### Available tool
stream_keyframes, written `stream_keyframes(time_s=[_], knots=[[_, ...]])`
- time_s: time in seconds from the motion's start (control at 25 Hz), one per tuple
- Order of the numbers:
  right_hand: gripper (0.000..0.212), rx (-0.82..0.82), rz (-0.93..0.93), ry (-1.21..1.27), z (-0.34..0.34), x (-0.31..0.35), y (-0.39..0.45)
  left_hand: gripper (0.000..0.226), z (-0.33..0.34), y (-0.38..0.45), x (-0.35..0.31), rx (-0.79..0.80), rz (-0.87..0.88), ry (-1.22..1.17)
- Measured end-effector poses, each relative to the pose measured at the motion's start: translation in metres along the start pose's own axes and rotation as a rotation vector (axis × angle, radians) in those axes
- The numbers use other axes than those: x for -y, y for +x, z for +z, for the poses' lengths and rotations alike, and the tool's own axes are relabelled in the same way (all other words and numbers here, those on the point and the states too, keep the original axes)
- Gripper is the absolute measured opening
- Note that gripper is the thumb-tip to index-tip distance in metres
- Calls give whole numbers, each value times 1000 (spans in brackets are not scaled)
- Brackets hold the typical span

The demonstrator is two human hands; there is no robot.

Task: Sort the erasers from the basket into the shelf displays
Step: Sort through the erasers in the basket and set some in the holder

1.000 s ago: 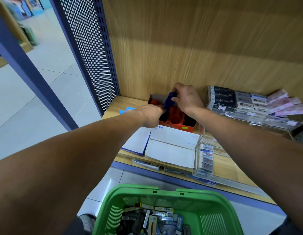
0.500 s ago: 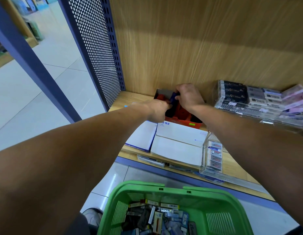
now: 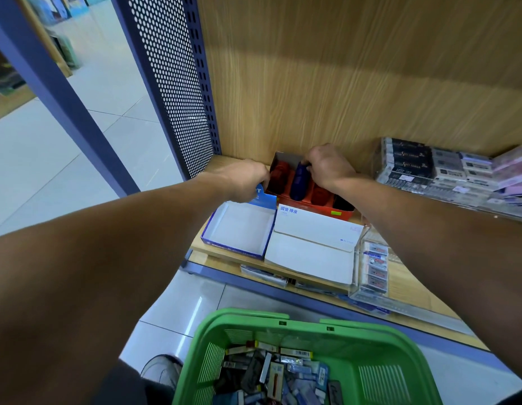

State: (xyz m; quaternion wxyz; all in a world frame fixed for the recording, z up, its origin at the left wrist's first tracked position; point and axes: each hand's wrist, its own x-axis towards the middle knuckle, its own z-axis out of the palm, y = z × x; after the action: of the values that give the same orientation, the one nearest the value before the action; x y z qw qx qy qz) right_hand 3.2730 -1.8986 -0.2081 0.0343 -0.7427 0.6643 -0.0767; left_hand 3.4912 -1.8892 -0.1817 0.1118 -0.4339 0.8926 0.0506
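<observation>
On wooden shelf (image 3: 405, 276) at back-left corner, by perforated blue side panel (image 3: 172, 83): red display box (image 3: 321, 201) against wood back wall; pale tiled floor beyond. Right hand (image 3: 329, 166) fingers pinched on top of blue eraser (image 3: 299, 178), upright in box among red erasers (image 3: 278, 175). Left hand (image 3: 245, 178) curled at box's left edge; grip unclear. Open blue-white box (image 3: 239, 229) in front. Green basket (image 3: 283, 323) below, holding mixed erasers. Versus 0.5 s ago: left hand off box centre, blue eraser exposed; view shifted.
</observation>
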Motion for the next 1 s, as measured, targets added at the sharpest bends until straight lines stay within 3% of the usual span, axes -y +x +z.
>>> stream_keyframes(time_s=[0.12, 0.24, 0.44, 0.6, 0.76, 0.88, 1.0], knots=[[24, 25, 29, 4, 1, 7, -2, 26, 1, 7, 2, -62, -30, -51], [26, 13, 32, -29, -1, 9, -3, 27, 8, 11, 3, -21, -27, -58], [37, 8, 51, -14, -13, 21, -18, 42, -1, 1, -4, 10, -57, -43], [41, -121, 22, 181, -32, 46, -57, 42, -16, -22, -20, -101, -60, -114], [32, -162, 189, 473, -37, 78, -133, 24, -16, -67, -58, -160, -17, -218], [34, -16, 279, 707, -37, 103, -191, 17, 5, -112, -88, 122, 81, -542], [29, 298, 271, 709, -25, 116, -243, 12, 46, -146, -113, 451, 18, -777]])
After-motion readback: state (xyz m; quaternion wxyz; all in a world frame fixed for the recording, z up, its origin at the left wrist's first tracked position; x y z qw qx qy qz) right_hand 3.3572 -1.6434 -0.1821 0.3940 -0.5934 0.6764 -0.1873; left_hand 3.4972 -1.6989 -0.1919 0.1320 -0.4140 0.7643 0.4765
